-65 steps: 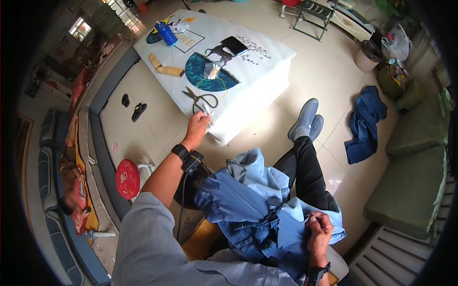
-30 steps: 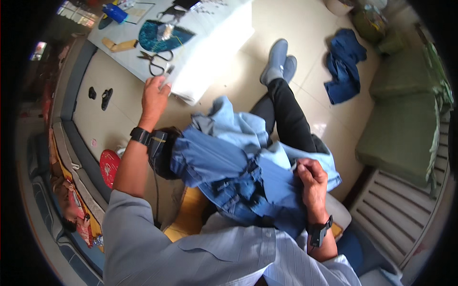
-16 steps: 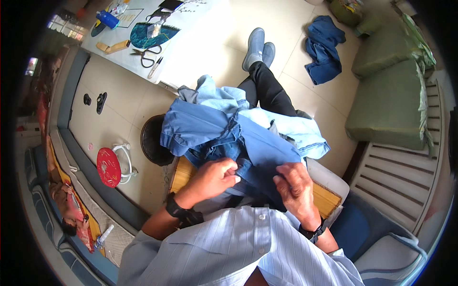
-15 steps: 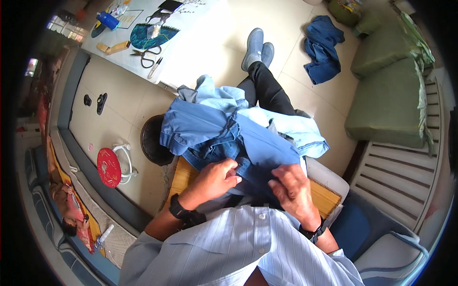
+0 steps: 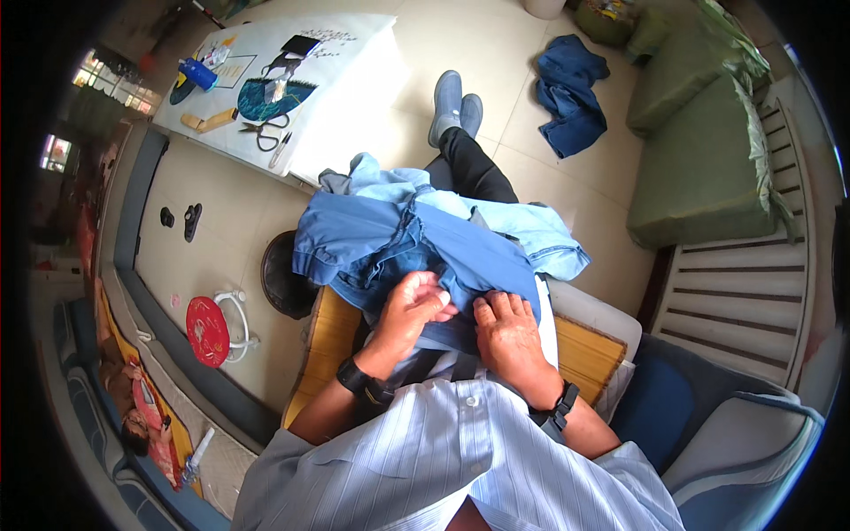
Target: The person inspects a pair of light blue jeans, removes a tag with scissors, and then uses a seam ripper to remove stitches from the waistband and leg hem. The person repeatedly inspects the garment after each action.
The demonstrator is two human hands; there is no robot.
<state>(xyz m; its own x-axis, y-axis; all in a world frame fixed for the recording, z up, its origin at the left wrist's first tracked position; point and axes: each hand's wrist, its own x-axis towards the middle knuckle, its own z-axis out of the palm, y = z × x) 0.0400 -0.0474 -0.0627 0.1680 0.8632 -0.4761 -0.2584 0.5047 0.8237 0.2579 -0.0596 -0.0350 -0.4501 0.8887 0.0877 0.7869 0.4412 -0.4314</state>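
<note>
A pile of blue denim garments (image 5: pixel 416 239) lies across my lap as I sit on a seat with a bamboo mat (image 5: pixel 332 327). My left hand (image 5: pixel 412 305) pinches a fold of the darker denim near my waist. My right hand (image 5: pixel 505 332) rests flat on the same cloth just to its right, fingers spread. Both wrists wear dark bands. A lighter blue piece (image 5: pixel 531 234) spreads out toward the right. My legs in black trousers (image 5: pixel 474 168) stretch forward.
A low white table (image 5: pixel 292 80) ahead carries scissors (image 5: pixel 261 131), a blue bottle (image 5: pixel 197 74) and a teal cloth piece. Another blue garment (image 5: pixel 567 102) lies on the tiled floor. Green cushions (image 5: pixel 708 150) sit at right. A red fan (image 5: pixel 208 329) and a dark round stool (image 5: pixel 283 288) stand at left.
My left hand came back from the scissors on the table to the denim in my lap. Both hands are now together on the cloth.
</note>
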